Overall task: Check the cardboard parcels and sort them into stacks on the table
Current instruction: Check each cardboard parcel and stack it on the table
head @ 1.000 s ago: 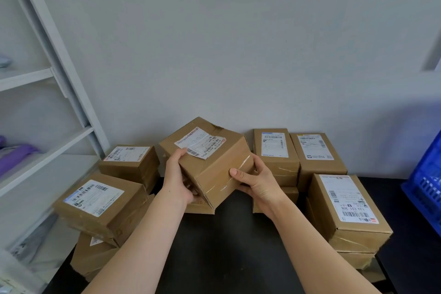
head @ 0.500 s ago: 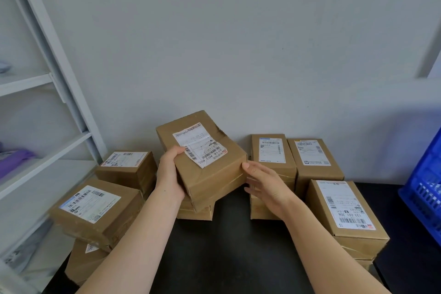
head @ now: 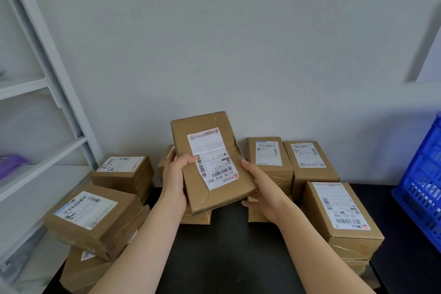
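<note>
Black tabletop (head: 226, 258): one parcel (head: 191, 141), label (head: 211, 157) "611B A03 B05", gripped at its sides by left hand (head: 175, 181) and right hand (head: 265, 188); neighbouring box (head: 319, 219) labelled "133 E01 308".

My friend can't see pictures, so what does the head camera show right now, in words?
Two bare hands hold a cardboard parcel, white label up, above a black table: the left hand grips its left edge, the right hand its right edge. Stacks of labelled parcels stand around it, a white shelf at left, a blue crate at right.
</note>
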Demonstrator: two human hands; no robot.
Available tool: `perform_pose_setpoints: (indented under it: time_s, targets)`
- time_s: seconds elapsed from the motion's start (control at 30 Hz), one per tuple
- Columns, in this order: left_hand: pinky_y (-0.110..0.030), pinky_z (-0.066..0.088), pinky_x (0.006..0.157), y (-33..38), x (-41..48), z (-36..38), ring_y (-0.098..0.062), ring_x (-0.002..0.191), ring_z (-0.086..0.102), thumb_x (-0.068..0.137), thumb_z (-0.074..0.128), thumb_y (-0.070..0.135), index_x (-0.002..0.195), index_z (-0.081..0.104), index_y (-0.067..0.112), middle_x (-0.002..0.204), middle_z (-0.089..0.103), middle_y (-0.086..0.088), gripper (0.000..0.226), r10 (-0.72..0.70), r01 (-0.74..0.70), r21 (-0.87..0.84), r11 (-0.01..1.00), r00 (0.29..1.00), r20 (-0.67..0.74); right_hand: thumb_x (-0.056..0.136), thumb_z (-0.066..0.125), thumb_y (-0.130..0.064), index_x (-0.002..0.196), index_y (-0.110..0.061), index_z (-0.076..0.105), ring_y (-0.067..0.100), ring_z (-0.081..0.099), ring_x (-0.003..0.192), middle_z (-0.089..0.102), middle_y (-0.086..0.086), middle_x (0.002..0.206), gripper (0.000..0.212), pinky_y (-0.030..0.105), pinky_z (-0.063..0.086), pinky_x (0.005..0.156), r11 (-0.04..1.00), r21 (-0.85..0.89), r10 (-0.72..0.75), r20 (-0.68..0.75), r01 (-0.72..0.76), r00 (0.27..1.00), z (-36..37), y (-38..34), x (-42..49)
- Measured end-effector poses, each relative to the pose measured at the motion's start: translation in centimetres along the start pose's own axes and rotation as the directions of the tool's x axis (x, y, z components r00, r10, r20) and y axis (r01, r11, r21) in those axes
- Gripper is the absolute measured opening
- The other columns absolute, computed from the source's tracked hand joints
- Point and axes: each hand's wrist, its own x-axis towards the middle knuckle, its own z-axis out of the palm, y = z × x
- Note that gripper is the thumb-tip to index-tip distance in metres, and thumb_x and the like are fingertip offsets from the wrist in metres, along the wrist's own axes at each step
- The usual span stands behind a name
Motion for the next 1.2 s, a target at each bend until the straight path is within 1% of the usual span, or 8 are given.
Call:
perform_pose_setpoints:
  time_s: [0.17, 0.3, 0.43, 0.57, 0.8, 1.03, 1.1, 1.2]
  targets:
    - [-0.037, 0.048, 0.068, 0.0, 0.0, -0.4, -0.028, 0.098, 0.063, 0.083, 0.060, 0.013, 0.124, 0.053, 0.027, 0.111, 0.066, -0.007, 0.044, -0.004, 0.001, 0.037, 0.999, 0.998, 0.061, 0.081, 0.065, -0.047, 0.107, -0.025, 0.063, 0.017, 0.065, 0.095, 0.071, 0.000, 0.101, 0.034, 0.031, 0.050, 0.075, 0.997, -0.023, -0.073, -0.086, 0.071, 0.994, 1.0, -0.8, -0.5]
    - [-0.037, 0.050, 0.067, 0.1, 0.1, -0.5, -0.029, 0.100, 0.064, 0.081, 0.061, 0.008, 0.134, 0.048, 0.027, 0.114, 0.067, -0.007, 0.058, -0.008, -0.001, 0.072, 0.997, 0.991, 0.135, 0.084, 0.062, -0.044, 0.084, -0.032, 0.068, 0.012, 0.064, 0.091, 0.071, -0.008, 0.090, 0.012, 0.028, 0.049, 0.077, 0.956, -0.179, -0.279, -0.323, 0.231, 0.904, 2.1, -1.2, -0.2]
    - [-0.033, 0.049, 0.063, 0.2, 0.0, -0.5, -0.024, 0.097, 0.065, 0.079, 0.063, 0.006, 0.133, 0.048, 0.032, 0.110, 0.068, -0.002, 0.061, 0.000, -0.013, 0.079, 0.997, 0.987, 0.163, 0.088, 0.057, -0.040, 0.063, -0.031, 0.068, 0.007, 0.062, 0.080, 0.068, -0.013, 0.070, 0.029, 0.024, 0.044, 0.068, 0.942, -0.201, -0.330, -0.427, 0.268, 0.842, 2.9, -0.8, -0.8]
    - [-0.030, 0.049, 0.060, 0.4, -0.5, -0.3, -0.019, 0.092, 0.066, 0.073, 0.069, 0.011, 0.130, 0.045, 0.037, 0.108, 0.068, 0.004, 0.067, 0.013, -0.023, 0.060, 0.998, 0.987, 0.163, 0.090, 0.053, -0.045, 0.089, -0.033, 0.068, 0.004, 0.056, 0.089, 0.065, -0.018, 0.087, 0.019, 0.021, 0.035, 0.068, 0.959, -0.165, -0.280, -0.445, 0.230, 0.851, 3.3, -0.6, -1.4]
    - [-0.036, 0.050, 0.066, 1.4, -0.6, 1.6, -0.023, 0.097, 0.063, 0.076, 0.070, 0.016, 0.132, 0.040, 0.037, 0.111, 0.064, 0.000, 0.067, -0.041, 0.051, -0.075, 0.996, 0.990, 0.134, 0.070, 0.071, -0.060, 0.142, -0.032, 0.038, 0.019, 0.043, 0.125, 0.047, -0.004, 0.137, 0.084, 0.041, 0.038, 0.104, 0.984, 0.067, -0.115, -0.478, 0.167, 0.871, 3.9, -1.0, -4.9]
    - [-0.036, 0.051, 0.072, 0.7, -3.7, 5.7, -0.019, 0.100, 0.060, 0.075, 0.074, 0.017, 0.123, 0.035, 0.043, 0.118, 0.059, 0.001, 0.067, -0.117, 0.147, -0.217, 0.965, 0.983, 0.143, 0.053, 0.081, -0.050, 0.146, -0.034, 0.026, 0.028, 0.051, 0.121, 0.053, 0.004, 0.133, 0.109, 0.051, 0.040, 0.102, 0.878, 0.429, 0.000, -0.446, 0.214, 0.895, 4.4, 0.6, -7.6]
    - [-0.038, 0.053, 0.077, 0.1, -4.7, 6.7, -0.019, 0.100, 0.061, 0.075, 0.075, 0.018, 0.133, 0.033, 0.039, 0.119, 0.059, 0.001, 0.074, -0.133, 0.167, -0.229, 0.959, 0.978, 0.159, 0.051, 0.082, -0.043, 0.137, -0.034, 0.039, 0.025, 0.061, 0.107, 0.064, 0.003, 0.119, 0.096, 0.048, 0.048, 0.092, 0.816, 0.520, -0.037, -0.388, 0.253, 0.921, 4.8, 1.1, -8.3]
    - [-0.029, 0.050, 0.063, -0.5, -6.0, 8.3, -0.013, 0.092, 0.060, 0.075, 0.077, 0.022, 0.142, 0.026, 0.036, 0.110, 0.058, 0.008, 0.085, -0.136, 0.178, -0.199, 0.964, 0.968, 0.209, 0.062, 0.083, -0.034, 0.123, -0.033, 0.053, 0.022, 0.066, 0.099, 0.069, 0.001, 0.109, 0.068, 0.039, 0.054, 0.073, 0.768, 0.553, -0.052, -0.449, 0.323, 0.892, 3.4, 1.1, -9.4]
